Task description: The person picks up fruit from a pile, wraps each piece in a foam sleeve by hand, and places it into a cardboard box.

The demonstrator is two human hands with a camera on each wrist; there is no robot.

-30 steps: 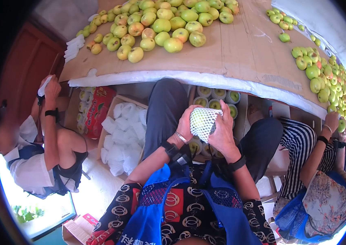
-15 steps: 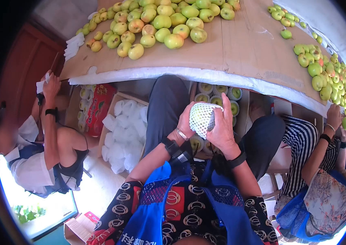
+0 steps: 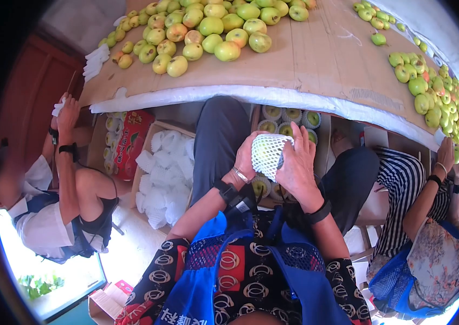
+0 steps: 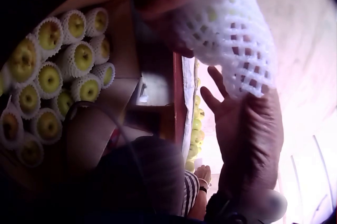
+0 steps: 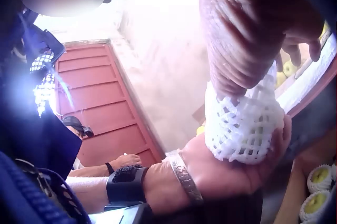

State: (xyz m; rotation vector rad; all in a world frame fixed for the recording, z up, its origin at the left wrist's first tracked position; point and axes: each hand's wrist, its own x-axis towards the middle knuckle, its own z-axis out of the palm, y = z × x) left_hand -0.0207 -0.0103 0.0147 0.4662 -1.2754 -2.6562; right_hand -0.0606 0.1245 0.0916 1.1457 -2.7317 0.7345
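A green apple in a white foam net [image 3: 267, 154] is held up above the lap in the head view. My left hand [image 3: 244, 157] curls round its left side. At its right side is my right hand [image 3: 300, 169], its fingers extended upward and its thumb side against the net. In the left wrist view the net [image 4: 245, 50] reaches the base of the right hand [image 4: 247, 134], whose visible fingers are spread. The right wrist view has the left palm [image 5: 226, 174] under the net [image 5: 242, 129]; the net hides part of the right hand's contact.
Under the table edge [image 3: 229, 92] is a box of netted apples [image 3: 291, 115]. White foam nets [image 3: 167, 168] fill a box at left. Loose apples [image 3: 210, 26] cover part of the cardboard tabletop. A person [image 3: 58, 200] sits at left, another [image 3: 435, 260] at right.
The right hand's fingers have straightened and shifted along the net's right side. The left hand keeps its grip. The person at right has moved a hand slightly along the table edge.
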